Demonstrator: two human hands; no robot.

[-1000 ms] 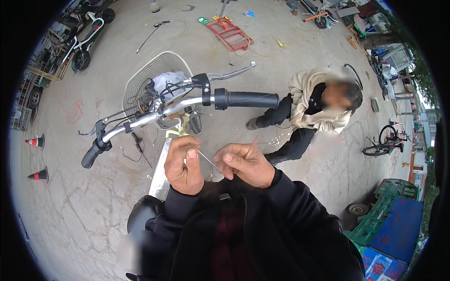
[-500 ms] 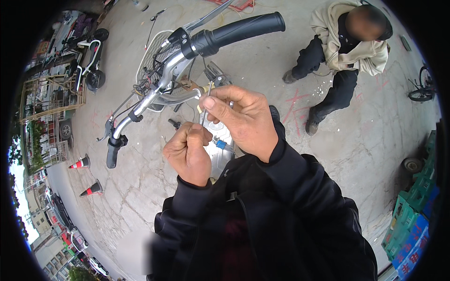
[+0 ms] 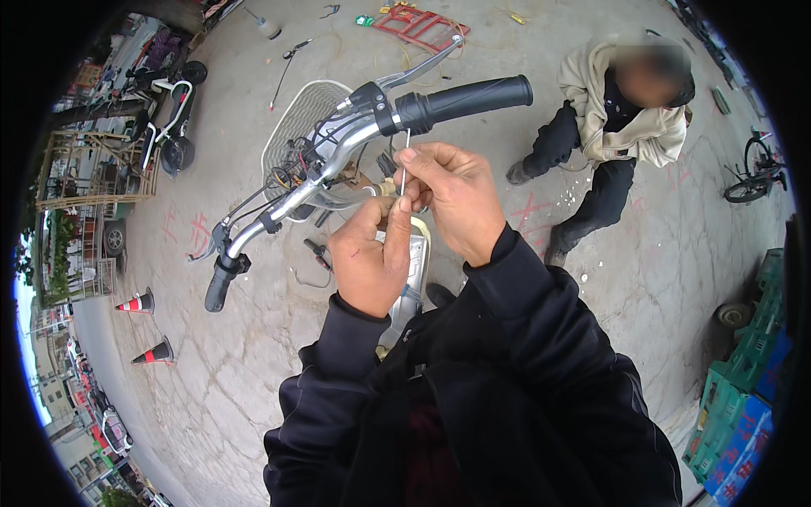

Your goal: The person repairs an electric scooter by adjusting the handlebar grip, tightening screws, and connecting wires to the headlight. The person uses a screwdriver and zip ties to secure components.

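Note:
Both my hands are raised in front of the bike's handlebar (image 3: pixel 312 186), fingers pinched around one thin metal rod (image 3: pixel 403 179). Its lower end sits between the thumb and fingers of my left hand (image 3: pixel 370 258). Higher up, my right hand (image 3: pixel 460 198) grips it with thumb and forefinger, and the tip points up toward the black twist grip (image 3: pixel 473 99). Whether the rod is a hex key or a screwdriver shaft I cannot make out. Behind my fingers, the middle of the bike is partly hidden.
A white wire basket (image 3: pixel 296 114) with loose cables stands beyond the handlebar. At the right sits a person in a beige jacket (image 3: pixel 583 80). Two traffic cones (image 3: pixel 155 352) stand at the left, green crates (image 3: pixel 722 406) at the lower right. A red metal frame (image 3: pixel 420 27) lies on the concrete.
My hands have moved up and slightly right with the rod, and the left has come closer to the right. The view has shifted, showing more of the basket and red frame.

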